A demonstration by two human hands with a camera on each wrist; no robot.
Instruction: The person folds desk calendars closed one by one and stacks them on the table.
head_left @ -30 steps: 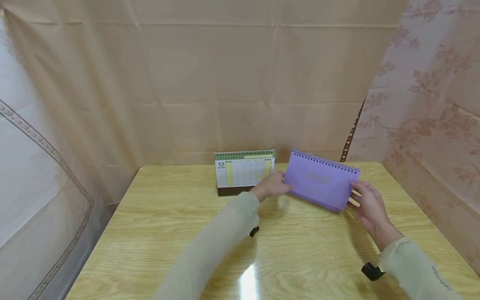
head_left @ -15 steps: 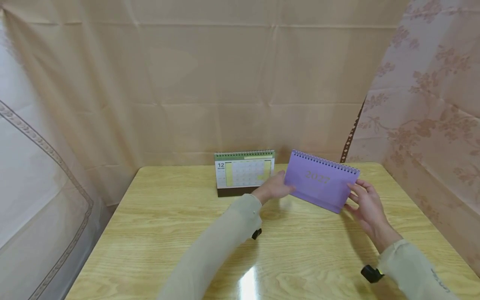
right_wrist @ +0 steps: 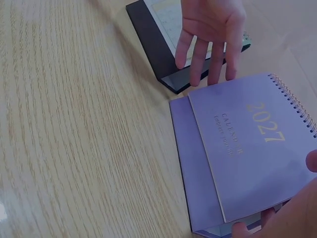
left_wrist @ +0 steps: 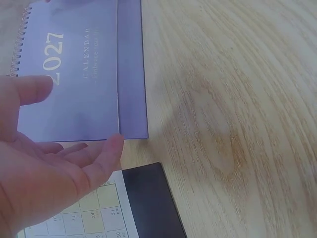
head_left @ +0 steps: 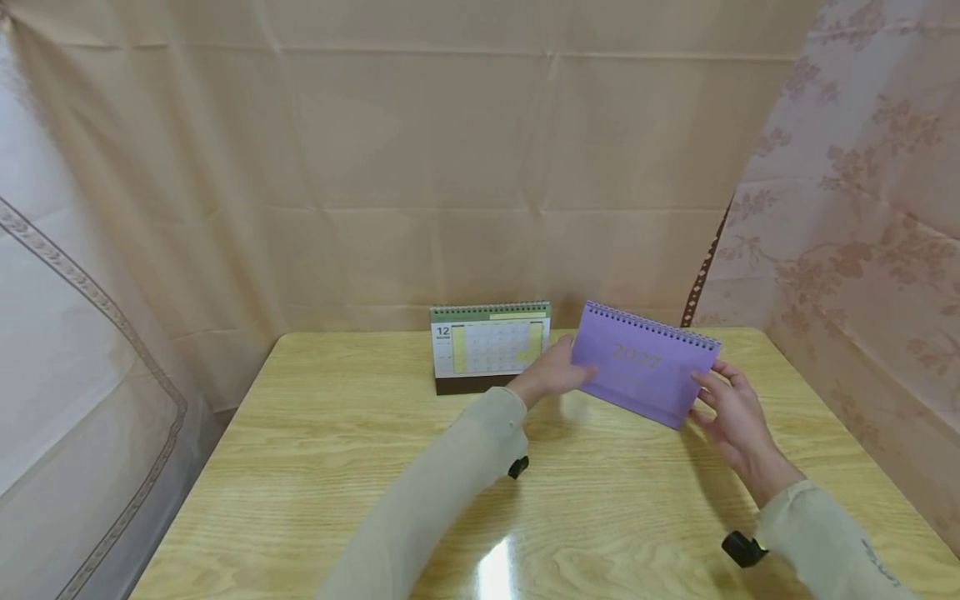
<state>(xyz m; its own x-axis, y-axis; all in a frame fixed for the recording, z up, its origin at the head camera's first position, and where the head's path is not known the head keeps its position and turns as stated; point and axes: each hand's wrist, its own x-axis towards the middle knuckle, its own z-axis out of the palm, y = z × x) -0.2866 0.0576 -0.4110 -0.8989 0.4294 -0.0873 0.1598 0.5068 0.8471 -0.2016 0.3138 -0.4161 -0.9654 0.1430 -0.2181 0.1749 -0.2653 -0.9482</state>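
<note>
A purple desk calendar [head_left: 637,367] with "2027" on its cover stands angled at the right back of the table. My left hand [head_left: 553,371] is at its left edge, fingers fairly straight, thumb in front of the cover in the left wrist view. At the opposite edge, my right hand [head_left: 735,417] holds the calendar, thumb on the cover side and fingers at the open side of the stand. A green-topped desk calendar [head_left: 491,342] showing "12" stands just left of the purple one. My left hand partly covers its lower right corner.
Both calendars stand on a wood-grain table [head_left: 337,467]. Behind it hangs a beige curtain [head_left: 405,167], with a floral curtain [head_left: 862,250] on the right and a white one [head_left: 75,400] on the left.
The purple calendar's lower right corner has shifted very slightly toward me. My left hand has edged right, and my right fingers have slid a little along the right edge. The green-topped calendar has not moved.
</note>
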